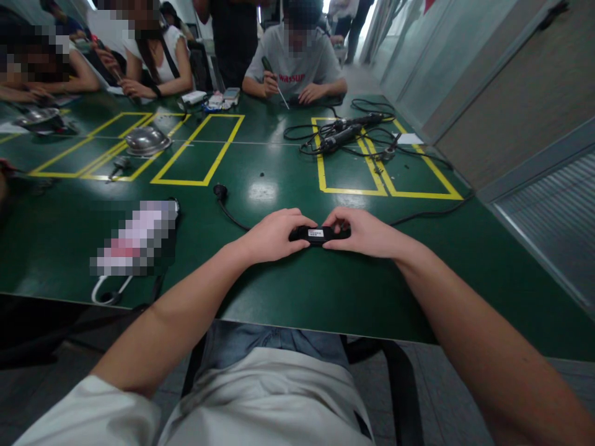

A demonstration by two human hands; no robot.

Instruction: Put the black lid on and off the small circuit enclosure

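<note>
A slim black device with a white printed label (316,233) lies lengthwise between my hands, just above or on the green table; which of the two I cannot tell. My left hand (281,234) grips its left end, thumb at the near side and fingers over the far side. On the right end, my right hand (360,232) pinches it the same way. A black cord with a plug (220,192) runs up to my left hand. Another black cord (427,215) leads from behind my right hand toward the right. Where the cords meet the device is hidden by my hands.
The green table (279,291) has yellow taped rectangles. Black corded tools (341,137) lie tangled at the far right. A metal bowl (147,141) sits at the left, and a blurred-out strapped item (139,238) lies nearer. Across the table, a person (297,62) holds a screwdriver (274,77).
</note>
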